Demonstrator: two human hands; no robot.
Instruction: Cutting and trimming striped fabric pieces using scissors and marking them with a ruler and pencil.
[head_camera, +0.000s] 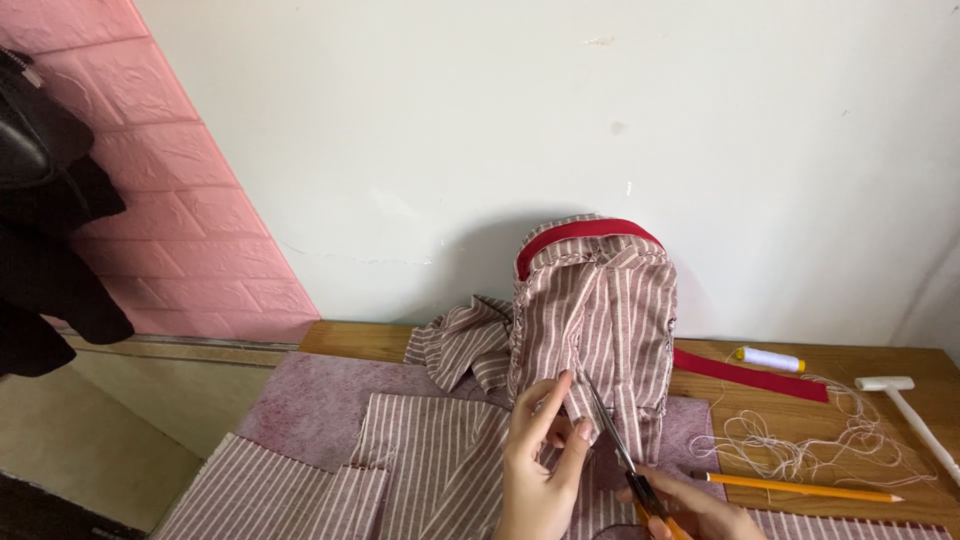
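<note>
A small striped fabric backpack (600, 310) with a red zipper band stands upright against the white wall. My left hand (540, 470) pinches a fold of its striped fabric near the bottom front. My right hand (690, 512) grips scissors (618, 450) with orange handles. The blades point up toward the pinched fabric, right beside my left fingertips.
Striped and pink fabric pieces (380, 460) cover the wooden table (900, 365). To the right lie a red strip (750, 375), a thread spool (770, 358), tangled thread (800, 440), an orange pencil (800, 488) and a white tool (910, 410). A dark bag (40, 200) hangs at left.
</note>
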